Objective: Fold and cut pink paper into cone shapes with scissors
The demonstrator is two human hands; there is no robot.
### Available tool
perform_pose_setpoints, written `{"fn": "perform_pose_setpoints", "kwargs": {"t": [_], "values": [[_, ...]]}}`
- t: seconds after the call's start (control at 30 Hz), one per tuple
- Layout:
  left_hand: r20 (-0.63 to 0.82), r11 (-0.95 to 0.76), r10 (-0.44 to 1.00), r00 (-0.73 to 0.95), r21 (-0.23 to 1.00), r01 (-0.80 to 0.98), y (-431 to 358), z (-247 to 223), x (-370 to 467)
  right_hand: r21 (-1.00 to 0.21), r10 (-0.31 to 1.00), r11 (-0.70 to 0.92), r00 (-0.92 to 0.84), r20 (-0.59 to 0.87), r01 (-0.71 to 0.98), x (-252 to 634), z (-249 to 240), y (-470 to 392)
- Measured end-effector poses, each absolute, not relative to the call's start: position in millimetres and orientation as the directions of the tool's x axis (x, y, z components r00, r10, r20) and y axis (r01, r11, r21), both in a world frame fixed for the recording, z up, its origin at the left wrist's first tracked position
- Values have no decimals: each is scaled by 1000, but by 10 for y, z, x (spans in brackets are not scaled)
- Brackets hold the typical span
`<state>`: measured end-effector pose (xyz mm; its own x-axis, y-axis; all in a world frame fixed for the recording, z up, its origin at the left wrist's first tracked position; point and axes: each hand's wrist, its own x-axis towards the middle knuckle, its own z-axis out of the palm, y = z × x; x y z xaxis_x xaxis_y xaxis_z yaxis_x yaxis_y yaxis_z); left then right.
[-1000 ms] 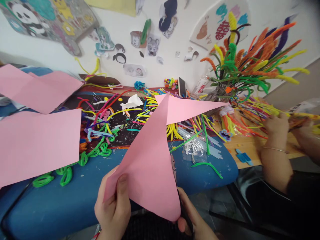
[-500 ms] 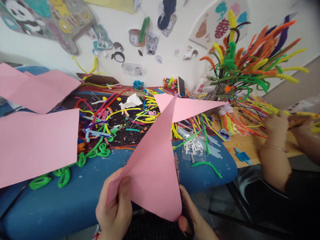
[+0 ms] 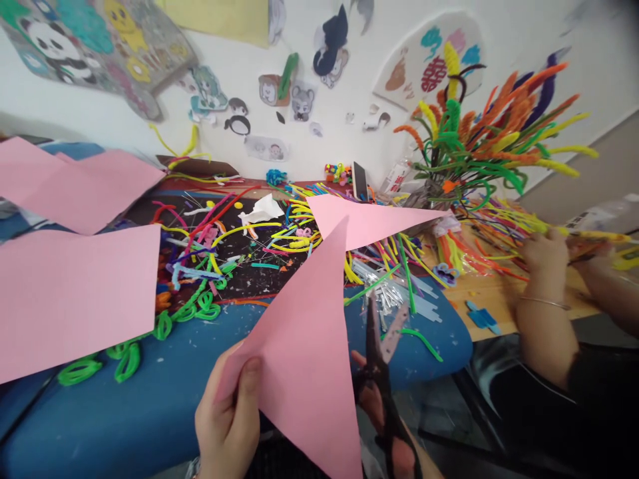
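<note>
My left hand (image 3: 230, 411) pinches a large pink paper sheet (image 3: 307, 346) at its left edge, thumb on top. The sheet tapers to a point at the upper end, and its right edge is straight. In my right hand (image 3: 382, 416) is a pair of dark scissors (image 3: 378, 359), blades spread apart and pointing up, just right of the paper and clear of it. Beyond the tip lies a pink triangular paper piece (image 3: 372, 219) on the pipe cleaners. More pink sheets (image 3: 80, 293) lie at the left.
Loose pipe cleaners (image 3: 214, 233) cover the dark mat, with green loops (image 3: 127, 359) at the blue table edge (image 3: 150, 412). A bunch of fuzzy stems (image 3: 479, 133) stands at the back right. Another person's hands (image 3: 546, 256) work at the right. A phone (image 3: 359, 181) leans near the wall.
The scissors have come away from the paper's right edge and moved right, with their blades now spread. The sheet's rounded lower right corner now hangs lower as a pointed edge. My left hand stays nearly still.
</note>
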<state>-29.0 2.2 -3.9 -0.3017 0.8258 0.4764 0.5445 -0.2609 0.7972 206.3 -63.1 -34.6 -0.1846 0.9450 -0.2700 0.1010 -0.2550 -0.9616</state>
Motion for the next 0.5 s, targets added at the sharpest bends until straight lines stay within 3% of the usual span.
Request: {"fn": "perform_pose_setpoints", "kwargs": {"t": [0.07,0.17,0.33,0.5], "values": [[403,-215,859,-317,845,490,34,-44,-309,-983,975,-171,-129,-178,69,2099,-300,-589],[277,-135,901,-334,910,391,53,-47,-332,-971,995,-97,-17,-103,217,2184,-182,-409],[117,-40,943,-310,969,244,86,-65,-363,-838,981,-97,195,11,536,2384,0,-65],[43,17,952,-302,981,191,130,-155,-431,-727,977,-103,207,55,679,2496,8,130]]}}
